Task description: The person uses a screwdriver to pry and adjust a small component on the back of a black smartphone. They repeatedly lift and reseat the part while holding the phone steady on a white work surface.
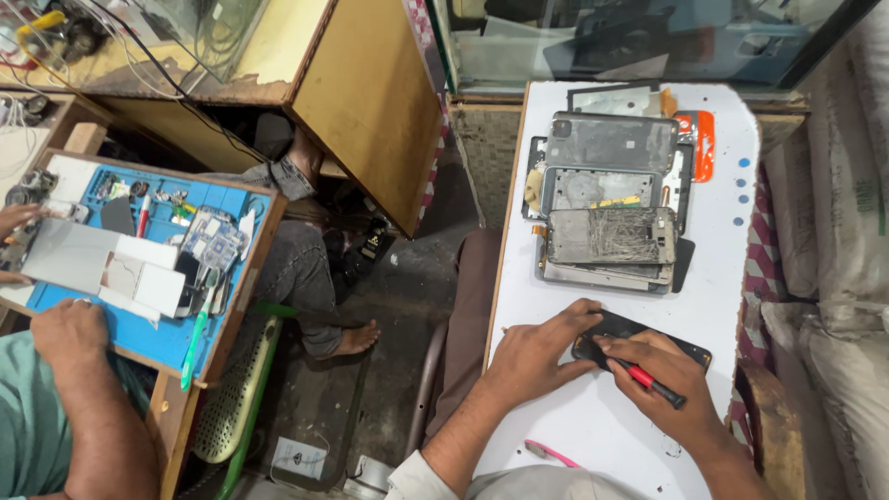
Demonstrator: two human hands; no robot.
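The right hand (671, 375) hides the screwdriver (653, 384) tip and part of the black phone (639, 338).

A white worktop (732, 278) with rounded far corners carries everything here. Toward its far edge lies a pile of stripped phone housings and frames (609, 199), grey and silver, with an orange strip (706, 143) at the pile's right side. Blue dots (743, 194) mark the surface near the right edge. Near the middle, a black phone (639, 335) lies flat, close to the near half. At the near edge, by the left side, rests a pink tool (548, 452).
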